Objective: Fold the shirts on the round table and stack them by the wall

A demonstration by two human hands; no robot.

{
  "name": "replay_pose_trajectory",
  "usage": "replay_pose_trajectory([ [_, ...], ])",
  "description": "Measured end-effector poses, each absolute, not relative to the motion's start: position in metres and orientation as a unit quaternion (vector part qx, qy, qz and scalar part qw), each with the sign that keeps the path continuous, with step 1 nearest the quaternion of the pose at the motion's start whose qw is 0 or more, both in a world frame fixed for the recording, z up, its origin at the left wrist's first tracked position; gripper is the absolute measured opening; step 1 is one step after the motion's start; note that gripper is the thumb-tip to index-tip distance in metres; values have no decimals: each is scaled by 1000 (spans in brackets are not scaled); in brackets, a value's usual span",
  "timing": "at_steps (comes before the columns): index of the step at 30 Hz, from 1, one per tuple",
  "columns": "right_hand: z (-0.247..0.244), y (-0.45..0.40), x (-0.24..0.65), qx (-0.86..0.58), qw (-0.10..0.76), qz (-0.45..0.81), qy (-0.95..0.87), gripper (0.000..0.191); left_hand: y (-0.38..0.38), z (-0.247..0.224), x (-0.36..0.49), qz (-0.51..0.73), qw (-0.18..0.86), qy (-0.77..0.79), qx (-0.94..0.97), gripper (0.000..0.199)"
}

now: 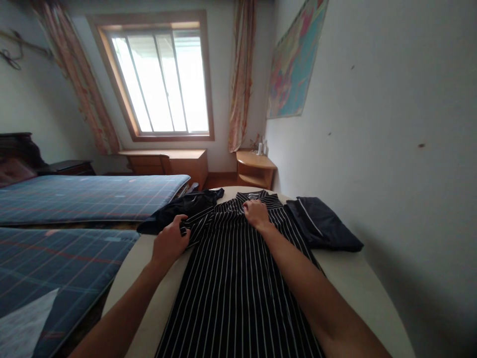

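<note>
A black shirt with thin white stripes (238, 278) lies spread on a pale round table (365, 293), its collar at the far end and its hem towards me. My left hand (172, 241) grips the end of the left sleeve, thumb and fingers closed around the cloth. Just below the collar, my right hand (255, 213) rests on the upper chest of the shirt, its fingers curled and pinching the fabric. The right sleeve is mostly out of sight.
A folded dark garment (326, 223) sits at the table's right, near the white wall (402, 189). Another dark garment (179, 209) lies crumpled at the back left. Plaid mattresses (85, 199) stand on the left. Behind are a wooden desk (186, 161) and a corner shelf (257, 160).
</note>
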State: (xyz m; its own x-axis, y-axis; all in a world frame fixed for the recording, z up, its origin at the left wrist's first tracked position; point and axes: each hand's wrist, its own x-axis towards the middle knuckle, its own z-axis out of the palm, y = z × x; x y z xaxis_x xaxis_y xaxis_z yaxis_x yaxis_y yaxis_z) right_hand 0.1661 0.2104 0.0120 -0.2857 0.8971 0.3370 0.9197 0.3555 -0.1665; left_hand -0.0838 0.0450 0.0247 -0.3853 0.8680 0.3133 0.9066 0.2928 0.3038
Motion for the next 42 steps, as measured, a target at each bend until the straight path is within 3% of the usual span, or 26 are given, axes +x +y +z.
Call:
replay_pose_trajectory([
  [6,15,223,100,-514,149,8,-844,30,45,-1,-84,-270,77,-779,-560,37],
  [12,5,227,65,-467,143,28,-872,37,43,-11,-95,-250,80,-753,-604,21],
  [17,5,234,58,-474,146,29,-868,24,40,-12,-97,-283,121,-703,-641,24],
  [23,7,255,54,-505,311,140,-793,35,39,-2,-103,-337,175,-709,-595,32],
  [27,-7,255,53,-406,299,212,-837,58,42,1,-113,-376,178,-718,-557,31],
  [30,-17,243,59,-450,280,194,-826,59,46,5,-125,-408,152,-743,-508,30],
  [34,-21,226,74,-527,214,141,-810,46,55,27,-142,-460,99,-760,-448,30],
  [37,-24,220,85,-464,149,189,-852,49,63,58,-145,-484,77,-758,-431,28],
  [42,-25,220,94,-406,212,336,-823,40,77,119,-112,-505,73,-718,-474,27],
])
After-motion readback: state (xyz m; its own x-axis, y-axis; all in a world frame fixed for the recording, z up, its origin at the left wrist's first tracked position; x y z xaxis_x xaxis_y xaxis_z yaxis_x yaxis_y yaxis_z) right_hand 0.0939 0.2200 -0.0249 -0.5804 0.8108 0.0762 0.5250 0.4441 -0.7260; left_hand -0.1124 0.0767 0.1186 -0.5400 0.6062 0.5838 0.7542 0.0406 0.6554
